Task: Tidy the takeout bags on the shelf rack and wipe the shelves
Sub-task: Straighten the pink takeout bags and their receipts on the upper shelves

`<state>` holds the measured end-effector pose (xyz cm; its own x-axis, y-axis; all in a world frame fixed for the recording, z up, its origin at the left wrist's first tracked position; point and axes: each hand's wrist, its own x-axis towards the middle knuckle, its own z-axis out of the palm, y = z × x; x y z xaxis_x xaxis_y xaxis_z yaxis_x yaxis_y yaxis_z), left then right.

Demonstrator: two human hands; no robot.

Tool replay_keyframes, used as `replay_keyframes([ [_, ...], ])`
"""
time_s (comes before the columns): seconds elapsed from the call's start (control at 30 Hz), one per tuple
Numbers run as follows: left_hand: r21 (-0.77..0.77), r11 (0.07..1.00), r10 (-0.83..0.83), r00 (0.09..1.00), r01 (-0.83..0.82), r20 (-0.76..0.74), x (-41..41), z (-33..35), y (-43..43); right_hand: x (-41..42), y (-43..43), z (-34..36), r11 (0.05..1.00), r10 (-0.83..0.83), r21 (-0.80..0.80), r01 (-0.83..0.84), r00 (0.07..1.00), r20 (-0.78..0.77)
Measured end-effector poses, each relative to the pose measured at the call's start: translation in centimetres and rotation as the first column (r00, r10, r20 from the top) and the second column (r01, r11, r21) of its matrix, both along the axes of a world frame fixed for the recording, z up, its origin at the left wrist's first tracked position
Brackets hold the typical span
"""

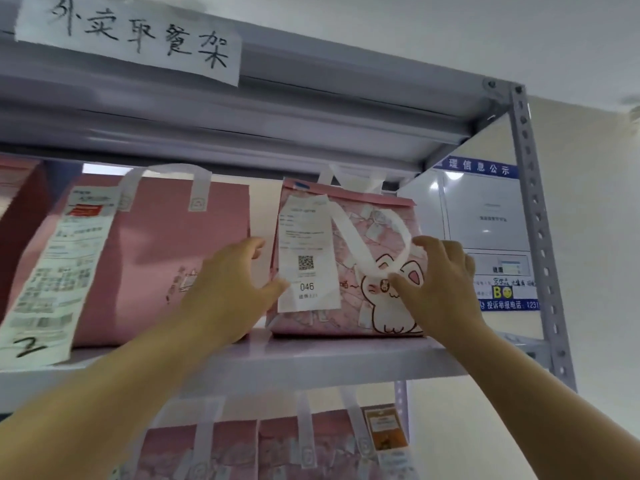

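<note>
Indoors, grey shelf rack [329, 363], pink takeout bags [166, 258], white wall [592, 202]

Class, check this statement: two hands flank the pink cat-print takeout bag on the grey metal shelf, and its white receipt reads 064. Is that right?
No. The head view shows the white receipt on the pink cat-print takeout bag reads 046, not 064; the rest holds.

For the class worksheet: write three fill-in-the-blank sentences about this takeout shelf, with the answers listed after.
1. The left hand and right hand hold a cartoon bag coloured ____.
2. Its receipt bears the number ____.
3. The long receipt on the neighbouring bag has a handwritten ____.
Answers: pink; 046; 2.
</note>
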<state>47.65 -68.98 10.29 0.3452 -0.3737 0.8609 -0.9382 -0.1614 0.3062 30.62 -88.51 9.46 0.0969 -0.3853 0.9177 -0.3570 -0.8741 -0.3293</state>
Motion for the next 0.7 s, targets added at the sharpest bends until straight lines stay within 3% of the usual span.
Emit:
replay_keyframes([
  [0.27, 0.09, 0.995, -0.035, 0.999, 0.035, 0.007, -0.5, 0.6, -2.5, 0.2, -3.4, 0.2, 0.966, 0.173, 0.207, -0.154, 0.982, -0.08],
  [0.4, 0.001, 0.997, -0.082, 0.997, 0.082, 0.005, 0.0, 0.0, -2.9, 0.3, -4.0, -0.2, 0.953, 0.254, 0.172, -0.248, 0.967, -0.011],
  [0.7, -0.075, 0.995, -0.065, 0.998, 0.066, 0.009, 0.0, -0.2, -3.0, 0.4, -4.5, -0.4, 0.952, 0.269, 0.142, -0.27, 0.963, 0.025],
])
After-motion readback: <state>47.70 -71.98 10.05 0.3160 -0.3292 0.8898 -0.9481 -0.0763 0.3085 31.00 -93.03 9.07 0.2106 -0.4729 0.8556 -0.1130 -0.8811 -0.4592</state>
